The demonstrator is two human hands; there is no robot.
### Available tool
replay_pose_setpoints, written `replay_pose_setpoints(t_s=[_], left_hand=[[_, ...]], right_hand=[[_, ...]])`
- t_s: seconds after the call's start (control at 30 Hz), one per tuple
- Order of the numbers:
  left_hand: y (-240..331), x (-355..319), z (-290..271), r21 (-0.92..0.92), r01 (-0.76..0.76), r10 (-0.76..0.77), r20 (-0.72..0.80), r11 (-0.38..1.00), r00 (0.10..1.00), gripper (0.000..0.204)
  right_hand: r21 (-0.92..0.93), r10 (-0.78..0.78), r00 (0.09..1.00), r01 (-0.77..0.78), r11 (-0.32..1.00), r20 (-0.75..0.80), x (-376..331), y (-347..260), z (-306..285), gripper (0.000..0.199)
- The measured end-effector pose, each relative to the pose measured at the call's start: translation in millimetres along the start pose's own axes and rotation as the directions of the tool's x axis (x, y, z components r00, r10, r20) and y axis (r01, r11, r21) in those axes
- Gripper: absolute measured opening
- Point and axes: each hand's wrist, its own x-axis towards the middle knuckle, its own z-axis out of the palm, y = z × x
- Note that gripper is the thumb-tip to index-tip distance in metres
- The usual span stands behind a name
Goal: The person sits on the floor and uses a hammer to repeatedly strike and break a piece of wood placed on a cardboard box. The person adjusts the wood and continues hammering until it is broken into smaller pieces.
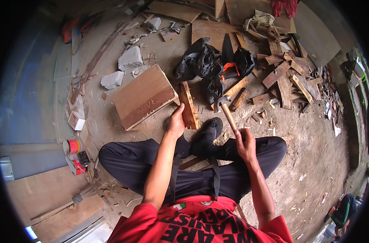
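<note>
My right hand [246,145] is closed round the wooden handle of a hammer [229,115], whose metal head points up and away from me. My left hand [176,122] grips the left side of a short wooden plank [188,106] with nails sticking out of it; some of its fingers are hidden. Just left of that plank lies a boxy wooden piece [146,97] with a scuffed, chipped front edge, its near corner close to my left fingertips. Both hands are over my crossed legs, near my dark shoe [213,127].
Black plastic bags [198,58] and an orange-handled saw [230,69] lie ahead. Scrap wood [287,77] is heaped at the far right. Pale broken blocks [130,58] sit far left; cans [73,146] and a broom [85,192] are left. Another person [343,210] is at the lower right.
</note>
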Motion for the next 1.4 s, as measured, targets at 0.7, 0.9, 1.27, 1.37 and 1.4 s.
replay_pose_setpoints(t_s=[0.7,0.9,1.27,1.37,1.4], left_hand=[[7,-9,-10,0.876,-0.169,0.563,-0.133,0.451,0.816,0.074],[11,-7,-11,0.941,0.034,0.46,-0.196,0.338,0.866,0.082],[40,-6,-32,0.923,-0.197,0.367,0.067,0.331,0.928,0.069],[42,-10,-29,0.903,-0.204,0.356,0.061,0.378,0.933,0.067],[38,-12,-33,0.899,-0.222,0.379,0.07,0.376,0.923,0.065]], right_hand=[[0.286,0.159,0.952,-0.234,0.929,0.262,-23,-104,39,0.029],[0.407,0.098,0.914,-0.268,0.873,0.393,-30,-110,38,0.03],[0.377,0.195,0.44,-0.879,0.292,0.876,-27,-141,28,0.048],[0.317,0.221,0.351,-0.932,0.176,0.91,-26,-144,31,0.051],[0.311,0.245,0.351,-0.932,0.187,0.904,-26,-144,32,0.051]])
